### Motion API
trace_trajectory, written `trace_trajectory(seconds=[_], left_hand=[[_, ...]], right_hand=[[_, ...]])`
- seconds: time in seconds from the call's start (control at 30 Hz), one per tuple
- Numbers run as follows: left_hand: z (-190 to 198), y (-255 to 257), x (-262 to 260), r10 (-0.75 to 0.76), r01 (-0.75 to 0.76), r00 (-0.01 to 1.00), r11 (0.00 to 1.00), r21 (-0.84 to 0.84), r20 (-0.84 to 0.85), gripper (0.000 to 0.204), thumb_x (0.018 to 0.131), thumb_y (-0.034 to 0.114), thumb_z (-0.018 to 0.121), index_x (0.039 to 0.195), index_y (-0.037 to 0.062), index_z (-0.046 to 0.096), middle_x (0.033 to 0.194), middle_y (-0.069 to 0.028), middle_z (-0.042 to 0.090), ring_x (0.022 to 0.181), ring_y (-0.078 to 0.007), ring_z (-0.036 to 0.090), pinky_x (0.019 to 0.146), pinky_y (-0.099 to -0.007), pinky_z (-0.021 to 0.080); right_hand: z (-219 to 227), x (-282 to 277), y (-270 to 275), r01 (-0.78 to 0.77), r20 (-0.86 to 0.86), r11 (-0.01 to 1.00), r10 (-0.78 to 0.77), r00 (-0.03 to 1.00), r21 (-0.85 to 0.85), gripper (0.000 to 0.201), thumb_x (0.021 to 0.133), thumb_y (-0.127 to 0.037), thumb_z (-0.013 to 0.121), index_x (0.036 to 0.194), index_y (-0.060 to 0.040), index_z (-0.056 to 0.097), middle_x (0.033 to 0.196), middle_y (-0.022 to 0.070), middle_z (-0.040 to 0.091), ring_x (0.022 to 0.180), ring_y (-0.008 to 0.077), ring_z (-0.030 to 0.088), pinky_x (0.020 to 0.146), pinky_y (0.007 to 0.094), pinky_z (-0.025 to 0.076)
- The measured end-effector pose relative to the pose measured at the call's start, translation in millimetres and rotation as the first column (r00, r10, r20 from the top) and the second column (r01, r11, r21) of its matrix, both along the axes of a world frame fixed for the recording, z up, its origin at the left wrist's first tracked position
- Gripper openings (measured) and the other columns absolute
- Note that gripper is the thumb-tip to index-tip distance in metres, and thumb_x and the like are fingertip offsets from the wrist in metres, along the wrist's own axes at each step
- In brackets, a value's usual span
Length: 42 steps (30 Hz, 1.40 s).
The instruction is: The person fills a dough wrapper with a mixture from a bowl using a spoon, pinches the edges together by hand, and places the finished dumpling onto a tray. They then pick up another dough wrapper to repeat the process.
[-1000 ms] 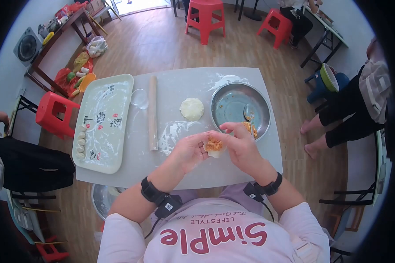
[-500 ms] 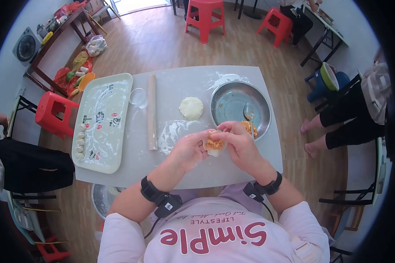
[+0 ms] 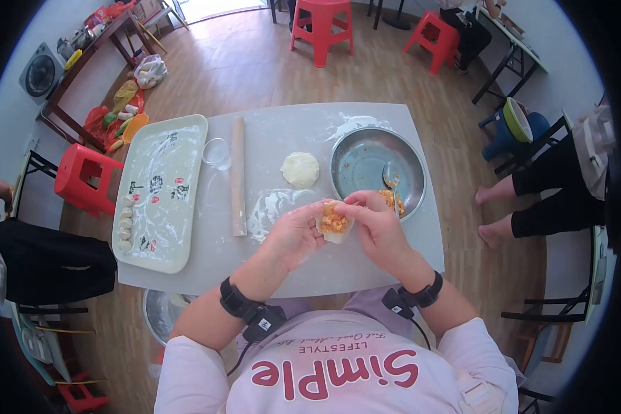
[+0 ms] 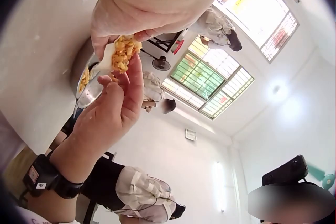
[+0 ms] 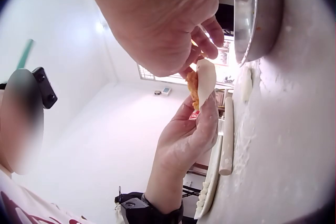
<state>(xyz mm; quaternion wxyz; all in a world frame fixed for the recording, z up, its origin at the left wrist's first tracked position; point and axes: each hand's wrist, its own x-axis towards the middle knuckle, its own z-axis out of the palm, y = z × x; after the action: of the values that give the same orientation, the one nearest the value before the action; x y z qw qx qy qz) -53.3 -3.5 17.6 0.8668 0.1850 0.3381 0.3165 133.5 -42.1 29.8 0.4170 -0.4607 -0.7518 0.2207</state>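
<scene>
In the head view my left hand (image 3: 293, 238) holds a dumpling wrapper (image 3: 336, 237) heaped with orange-yellow filling (image 3: 333, 221), its fingers curled beneath the dough. My right hand (image 3: 381, 226) meets it from the other side, thumb and fingers pinching the wrapper's upper edge. The filling still shows uncovered between both hands. From the right wrist, the pale wrapper (image 5: 206, 83) stands nearly upright, with filling (image 5: 192, 87) along one face. The left wrist view shows the filling (image 4: 125, 53) between the two hands.
Right of centre stands a metal bowl (image 3: 366, 169) holding a spoon (image 3: 389, 176) and more filling (image 3: 392, 201). A round of dough (image 3: 300, 170), a rolling pin (image 3: 238, 176) and a clear glass (image 3: 217, 154) lie left of it. Several dumplings (image 3: 125, 224) line the tray (image 3: 162, 148).
The wrapper has tilted and spread, so more filling shows now. My right fingers have shifted along its upper edge; the left hand has barely moved.
</scene>
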Motion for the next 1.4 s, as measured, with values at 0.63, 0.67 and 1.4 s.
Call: trace_trajectory(seconds=[0.63, 0.67, 1.4], left_hand=[[-4.9, -2.0, 0.7, -0.018, 0.020, 0.996, 1.000, -0.016, 0.086, 0.034, 0.098, 0.022, 0.047, 0.125, 0.0035, 0.052, 0.118, -0.0084, 0.060, 0.109, -0.0206, 0.058, 0.091, -0.0376, 0.046], [-5.8, -1.6, 0.4, -0.017, 0.019, 0.996, 1.000, -0.018, 0.086, 0.034, 0.098, 0.022, 0.047, 0.125, 0.0035, 0.052, 0.118, -0.0084, 0.060, 0.109, -0.0206, 0.058, 0.091, -0.0376, 0.046], [-9.9, 2.2, -4.5, 0.045, -0.035, 0.990, 0.996, -0.076, 0.132, 0.034, 0.100, 0.023, 0.043, 0.126, 0.0022, 0.051, 0.123, -0.0107, 0.057, 0.112, -0.0221, 0.057, 0.095, -0.0392, 0.045]], right_hand=[[5.2, -5.1, 5.3, 0.186, -0.014, 0.982, -0.186, 0.983, 0.042, 0.041, 0.081, -0.007, 0.067, 0.121, -0.0096, 0.061, 0.114, 0.0110, 0.054, 0.095, 0.0224, 0.057, 0.076, 0.0328, 0.047], [2.9, -3.3, 6.6, 0.186, 0.076, 0.966, -0.202, 0.976, 0.179, 0.041, 0.079, -0.008, 0.069, 0.120, -0.0103, 0.062, 0.113, 0.0108, 0.055, 0.095, 0.0243, 0.057, 0.076, 0.0338, 0.047], [8.8, 23.8, 3.6, -0.062, 0.348, 0.955, -0.046, 0.936, 0.291, 0.048, 0.062, -0.006, 0.077, 0.107, -0.0111, 0.062, 0.102, 0.0071, 0.057, 0.090, 0.0250, 0.056, 0.074, 0.0369, 0.047]])
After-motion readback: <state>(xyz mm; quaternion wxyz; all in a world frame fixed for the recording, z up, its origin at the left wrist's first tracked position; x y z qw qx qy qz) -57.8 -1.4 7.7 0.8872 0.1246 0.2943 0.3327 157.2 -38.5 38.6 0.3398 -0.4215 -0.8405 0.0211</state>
